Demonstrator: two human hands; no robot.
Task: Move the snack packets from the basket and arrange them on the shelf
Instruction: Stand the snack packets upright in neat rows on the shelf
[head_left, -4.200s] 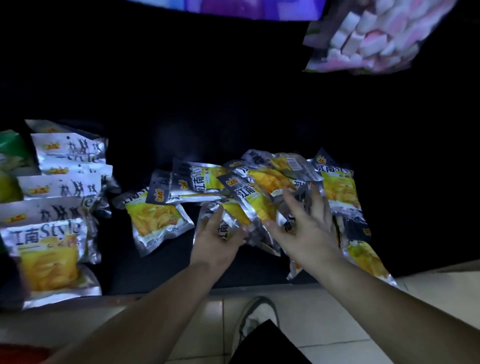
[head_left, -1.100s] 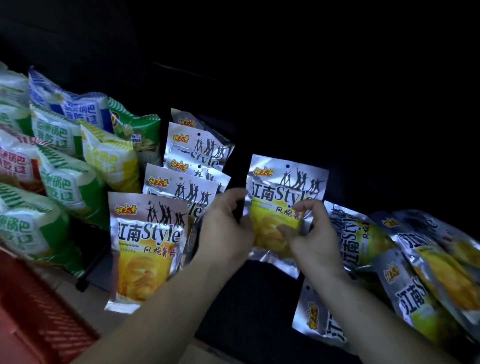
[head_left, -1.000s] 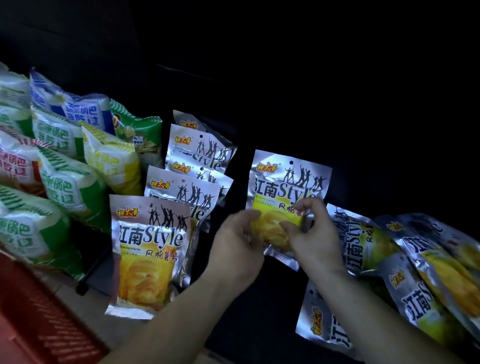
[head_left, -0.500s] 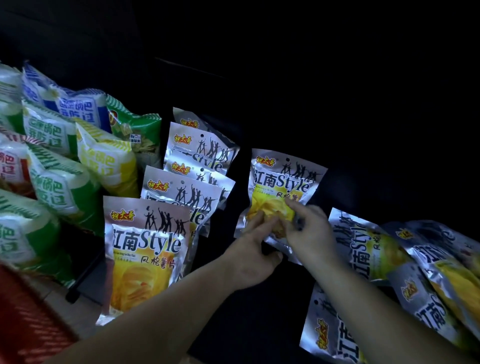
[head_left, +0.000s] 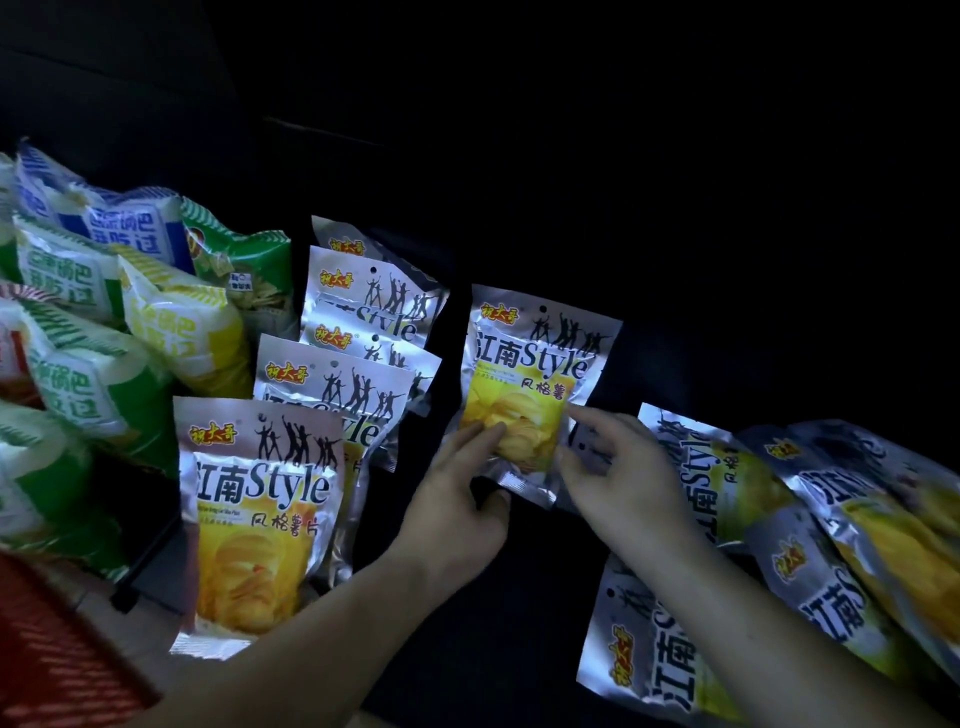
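It looks like a shop. Left of the left hand (head_left: 451, 501), identical silver chip packets (head_left: 260, 493) stand in a row on a dark shelf (head_left: 467, 629), beside green-and-white snack bags (head_left: 93, 384).

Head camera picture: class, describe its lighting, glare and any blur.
Head view: dim overall, shelf interior almost black. Head view: upright foil packet shows soft sheen, print legible. Head view: right hand slightly smeared; loose packets at the right edge stretched, softer.
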